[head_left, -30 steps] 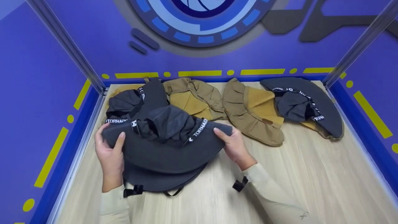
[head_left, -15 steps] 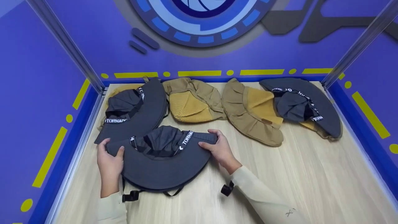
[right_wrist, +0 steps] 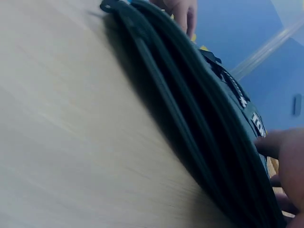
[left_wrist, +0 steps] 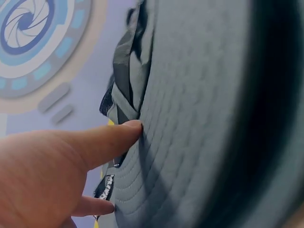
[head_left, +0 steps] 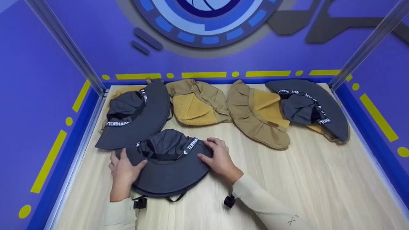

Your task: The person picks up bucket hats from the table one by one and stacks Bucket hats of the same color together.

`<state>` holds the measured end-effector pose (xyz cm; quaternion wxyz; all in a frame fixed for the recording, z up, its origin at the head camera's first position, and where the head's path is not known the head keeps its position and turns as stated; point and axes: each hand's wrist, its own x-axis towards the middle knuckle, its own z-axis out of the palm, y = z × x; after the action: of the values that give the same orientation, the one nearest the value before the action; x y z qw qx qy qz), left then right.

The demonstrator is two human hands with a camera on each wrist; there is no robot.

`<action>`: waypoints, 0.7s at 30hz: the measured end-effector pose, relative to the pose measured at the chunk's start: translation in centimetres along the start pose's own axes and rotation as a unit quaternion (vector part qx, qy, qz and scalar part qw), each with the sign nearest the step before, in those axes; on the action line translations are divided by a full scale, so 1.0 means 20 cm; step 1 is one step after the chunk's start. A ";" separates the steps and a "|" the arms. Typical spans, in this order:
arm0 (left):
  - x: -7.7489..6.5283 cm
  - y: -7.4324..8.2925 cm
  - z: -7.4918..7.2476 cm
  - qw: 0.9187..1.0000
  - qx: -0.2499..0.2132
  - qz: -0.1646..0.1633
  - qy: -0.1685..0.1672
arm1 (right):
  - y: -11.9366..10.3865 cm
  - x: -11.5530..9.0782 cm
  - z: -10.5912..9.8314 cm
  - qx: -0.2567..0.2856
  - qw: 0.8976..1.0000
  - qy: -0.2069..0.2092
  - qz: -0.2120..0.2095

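Nearest me are my pale sleeves (head_left: 265, 203), and just ahead of them the dark grey hat (head_left: 172, 179) lies between my hands on the wooden table (head_left: 319, 185), its curved brim toward me and its crown away; from the right wrist, stacked brim layers show. My left hand (head_left: 124, 171) has its fingers spread, touching the brim's left end with the thumb laid on top. My right hand (head_left: 220, 159) is spread too, thumb and fingers apart, touching the other end. Just beyond my left hand sits a second dark hat (head_left: 156, 108); past the gap between my hands, a tan-and-yellow hat (head_left: 195, 110). Beyond and right of my right hand lie a pleated tan hat (head_left: 244, 119) and, farther right, another dark hat (head_left: 332, 108). Farthest stands the blue-purple wall (head_left: 217, 64).
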<state>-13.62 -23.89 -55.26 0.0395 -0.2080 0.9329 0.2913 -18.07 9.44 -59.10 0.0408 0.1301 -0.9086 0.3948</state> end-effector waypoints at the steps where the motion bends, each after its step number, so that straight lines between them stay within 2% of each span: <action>1: 0.00 0.00 0.01 1.000 0.002 -0.001 -0.002 | 0.00 0.00 0.00 -0.005 1.000 -0.006 -0.007; 7: 0.02 0.00 0.01 1.000 0.003 -0.005 -0.010 | -0.01 0.00 0.02 -0.032 0.999 -0.018 -0.017; 10: 0.01 0.03 0.01 1.000 0.013 -0.010 -0.010 | -0.02 0.00 0.02 -0.035 0.999 -0.015 -0.015; 14: -0.04 0.11 0.04 0.999 0.043 0.001 0.022 | -0.01 0.00 0.02 -0.027 1.000 -0.007 -0.014; 16: -0.08 0.16 0.08 0.996 0.060 0.038 0.050 | 0.00 0.00 0.01 -0.017 1.000 -0.002 -0.015; 18: -0.11 0.22 0.13 0.989 0.074 0.108 0.070 | 0.01 0.01 -0.01 0.000 1.000 0.005 -0.012; 21: -0.15 0.29 0.22 0.966 0.109 0.224 0.063 | 0.03 0.02 -0.06 0.024 1.000 0.018 -0.009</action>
<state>-13.55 -16.09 -55.22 -0.0633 -0.0058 0.9824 0.1757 -18.65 10.57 -58.62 0.0574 0.1320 -0.8968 0.4183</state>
